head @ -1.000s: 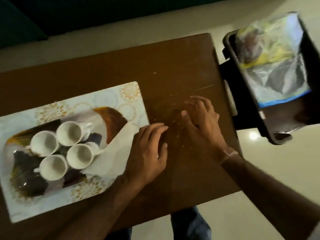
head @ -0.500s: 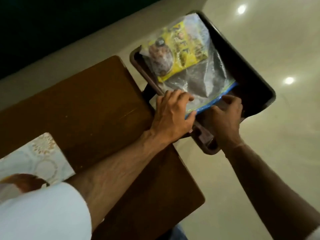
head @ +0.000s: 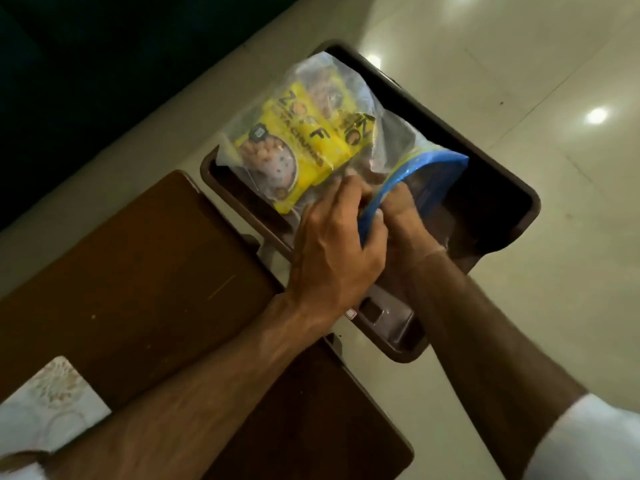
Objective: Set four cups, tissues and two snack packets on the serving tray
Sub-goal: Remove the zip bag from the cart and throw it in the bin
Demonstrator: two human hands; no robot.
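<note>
A clear zip bag [head: 388,140] with a blue seal strip lies in a dark brown bin [head: 502,188] to the right of the table. Two yellow snack packets [head: 304,143] show through the plastic. My left hand [head: 332,251] grips the bag's mouth on its near side. My right hand [head: 398,216] holds the blue strip from the other side, and the mouth is pulled apart between them. Only a corner of the patterned serving tray [head: 48,400] shows at the lower left; the cups and tissues are out of view.
The dark wooden table [head: 138,278] fills the left and bottom. The bin stands on a glossy pale tiled floor [head: 519,81] close against the table's right edge. A dark wall runs along the upper left.
My view swung right, from the tray with cups to the bin. Both hands left the tabletop, reached the bag, took hold of its blue strip and lifted and opened its mouth.
</note>
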